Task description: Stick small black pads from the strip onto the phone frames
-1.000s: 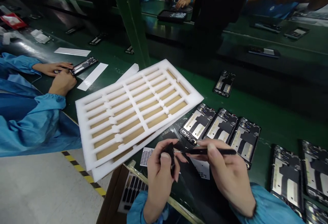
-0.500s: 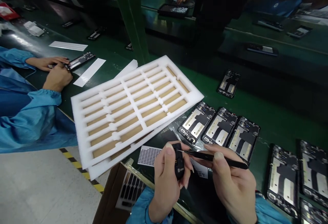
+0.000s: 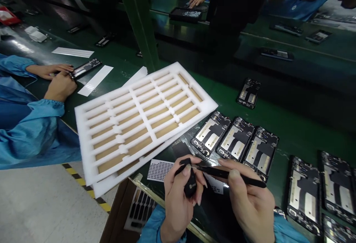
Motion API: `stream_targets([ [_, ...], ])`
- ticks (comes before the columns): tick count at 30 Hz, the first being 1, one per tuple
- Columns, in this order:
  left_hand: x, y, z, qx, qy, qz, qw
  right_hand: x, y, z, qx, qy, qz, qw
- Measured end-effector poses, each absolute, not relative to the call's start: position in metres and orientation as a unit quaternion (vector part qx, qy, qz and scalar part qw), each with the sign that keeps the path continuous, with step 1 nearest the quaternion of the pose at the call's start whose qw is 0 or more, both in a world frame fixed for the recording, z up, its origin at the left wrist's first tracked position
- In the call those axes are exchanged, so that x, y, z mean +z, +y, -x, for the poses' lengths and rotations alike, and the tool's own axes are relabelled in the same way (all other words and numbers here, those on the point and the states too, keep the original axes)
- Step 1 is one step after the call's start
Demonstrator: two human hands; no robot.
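Between the thumb and fingers of my left hand (image 3: pixel 178 195) is a small black part (image 3: pixel 190 186), some of it covered by the thumb. My right hand (image 3: pixel 250 198) grips black tweezers (image 3: pixel 222 172), whose thin tips point left and meet the top of the part. A white sheet with rows of black dots (image 3: pixel 160 170) lies on the bench left of my left hand. Another dotted sheet (image 3: pixel 215 184) shows partly between my hands. Just beyond my right hand lie opened phones side by side, the nearest phone (image 3: pixel 261 150) close to my fingers.
A white foam tray (image 3: pixel 147 117) with slots rests on another tray, jutting past the bench edge. More opened phones (image 3: pixel 304 195) lie at right. On the left, a co-worker's hands (image 3: pixel 61 78) work on a phone (image 3: pixel 86 68). A green post (image 3: pixel 139 24) rises behind the tray.
The black part has turned in my left hand, and its upper piece now shows differently under the thumb. The tweezers stay at its top. The whole view has shifted slightly.
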State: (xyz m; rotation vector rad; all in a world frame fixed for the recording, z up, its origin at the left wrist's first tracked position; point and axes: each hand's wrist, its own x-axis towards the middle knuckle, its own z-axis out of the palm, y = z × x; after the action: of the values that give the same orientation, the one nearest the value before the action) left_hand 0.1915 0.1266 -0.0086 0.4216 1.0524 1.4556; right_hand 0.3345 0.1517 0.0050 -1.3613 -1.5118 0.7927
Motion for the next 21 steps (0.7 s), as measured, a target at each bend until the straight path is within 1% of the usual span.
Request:
stream_targets([
  [2, -0.007, 0.123, -0.185, 0.637, 0.489, -0.192, 0.565, -0.006, 0.154, -0.344, 0.393, -0.539, 0.567, 0.483],
  [4, -0.007, 0.119, -0.175, 0.631, 0.531, -0.201, 0.528, -0.017, 0.159, -0.355, 0.453, -0.485, 0.578, 0.474],
  [6, -0.008, 0.114, -0.166, 0.55, 0.612, -0.337, 0.457, -0.025, 0.163, -0.362, 0.478, -0.479, 0.588, 0.444],
  [7, -0.01, 0.111, -0.163, 0.481, 0.645, -0.437, 0.402, -0.028, 0.165, -0.364, 0.477, -0.484, 0.592, 0.433],
  [9, -0.016, 0.106, -0.162, 0.339, 0.659, -0.604, 0.294, -0.031, 0.167, -0.365, 0.47, -0.494, 0.598, 0.422],
  [10, -0.019, 0.103, -0.163, 0.29, 0.652, -0.653, 0.255, -0.033, 0.167, -0.365, 0.466, -0.498, 0.6, 0.419],
  [12, -0.025, 0.099, -0.168, 0.223, 0.639, -0.705, 0.21, -0.035, 0.166, -0.364, 0.456, -0.509, 0.604, 0.41],
  [15, -0.03, 0.098, -0.177, 0.078, 0.608, -0.782, 0.112, -0.039, 0.165, -0.364, 0.447, -0.523, 0.606, 0.398],
  [17, -0.033, 0.099, -0.181, 0.028, 0.591, -0.802, 0.08, -0.042, 0.165, -0.366, 0.444, -0.529, 0.607, 0.392],
  [21, -0.035, 0.101, -0.183, 0.0, 0.582, -0.812, 0.053, -0.047, 0.163, -0.368, 0.44, -0.537, 0.611, 0.381],
])
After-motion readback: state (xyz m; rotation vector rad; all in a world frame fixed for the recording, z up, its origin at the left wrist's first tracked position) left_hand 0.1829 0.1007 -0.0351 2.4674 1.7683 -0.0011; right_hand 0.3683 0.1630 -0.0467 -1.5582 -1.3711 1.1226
